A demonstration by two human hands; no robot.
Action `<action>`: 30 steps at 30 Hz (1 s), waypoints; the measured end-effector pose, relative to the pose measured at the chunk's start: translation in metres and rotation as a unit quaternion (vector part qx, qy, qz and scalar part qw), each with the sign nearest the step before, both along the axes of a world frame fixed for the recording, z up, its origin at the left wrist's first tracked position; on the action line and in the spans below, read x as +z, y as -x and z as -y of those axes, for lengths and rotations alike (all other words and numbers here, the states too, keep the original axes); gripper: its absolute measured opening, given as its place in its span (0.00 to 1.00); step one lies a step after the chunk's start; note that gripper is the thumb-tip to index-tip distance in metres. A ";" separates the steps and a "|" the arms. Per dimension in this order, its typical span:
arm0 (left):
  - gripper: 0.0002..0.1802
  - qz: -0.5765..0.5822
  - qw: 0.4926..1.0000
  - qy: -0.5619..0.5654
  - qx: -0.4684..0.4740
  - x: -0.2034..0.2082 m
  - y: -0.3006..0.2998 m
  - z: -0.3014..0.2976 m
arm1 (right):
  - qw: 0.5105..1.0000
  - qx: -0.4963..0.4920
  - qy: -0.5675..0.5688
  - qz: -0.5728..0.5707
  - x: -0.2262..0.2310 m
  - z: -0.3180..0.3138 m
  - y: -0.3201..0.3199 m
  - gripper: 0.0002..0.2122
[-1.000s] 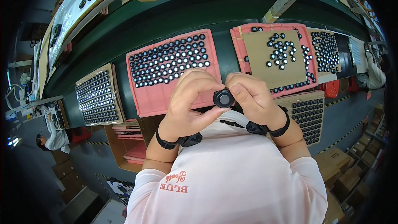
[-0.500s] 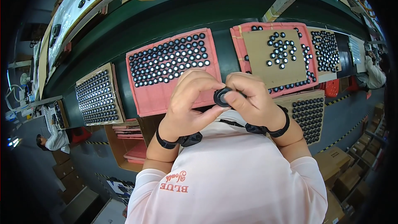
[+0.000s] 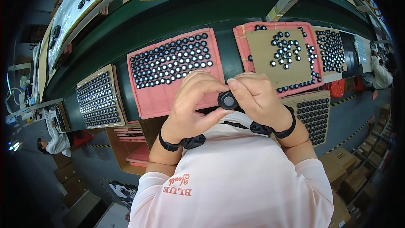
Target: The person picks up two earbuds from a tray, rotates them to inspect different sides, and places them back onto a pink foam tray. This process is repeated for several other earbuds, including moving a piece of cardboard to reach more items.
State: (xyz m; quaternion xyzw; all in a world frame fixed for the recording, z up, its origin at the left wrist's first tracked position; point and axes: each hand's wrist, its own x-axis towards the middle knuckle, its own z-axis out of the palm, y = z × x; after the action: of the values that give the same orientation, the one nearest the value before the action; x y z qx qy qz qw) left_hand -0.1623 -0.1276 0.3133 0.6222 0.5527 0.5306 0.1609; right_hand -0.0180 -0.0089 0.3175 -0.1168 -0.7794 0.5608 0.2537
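Between my two hands, in front of my chest, is a small round black part with a grey centre (image 3: 228,101), like a lens or knob; its exact kind is not clear. My left hand (image 3: 190,101) grips it by the rim, thumb below and index finger above. My right hand (image 3: 259,95) is closed at its right side, the thumb resting near the upper right edge and the other fingers partly hidden. Just beyond my left hand lies a pink padded tray (image 3: 154,106) with rows of similar round parts.
Right of it, a cardboard sheet (image 3: 262,59) with scattered parts lies on another pink tray (image 3: 239,38). Filled cardboard trays stand at far left (image 3: 117,97) and near right (image 3: 291,100). A slanted metal post (image 3: 291,2) rises behind. Other people (image 3: 59,141) sit at both sides.
My right thumb has slid off the part's face toward its upper right edge, uncovering the grey centre. The left hand keeps its grip in the same place.
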 end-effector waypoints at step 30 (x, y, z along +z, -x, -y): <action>0.13 -0.053 0.845 0.462 0.266 -0.288 0.068 0.154 | 0.857 -0.067 0.388 0.333 -0.331 0.006 0.094 0.11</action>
State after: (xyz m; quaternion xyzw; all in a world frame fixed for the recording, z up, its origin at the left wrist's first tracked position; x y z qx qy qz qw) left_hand -0.2305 -0.2816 0.0248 0.3321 0.8859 0.2029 0.2525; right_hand -0.1120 -0.0150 -0.0134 -0.4372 -0.5268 0.7272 -0.0498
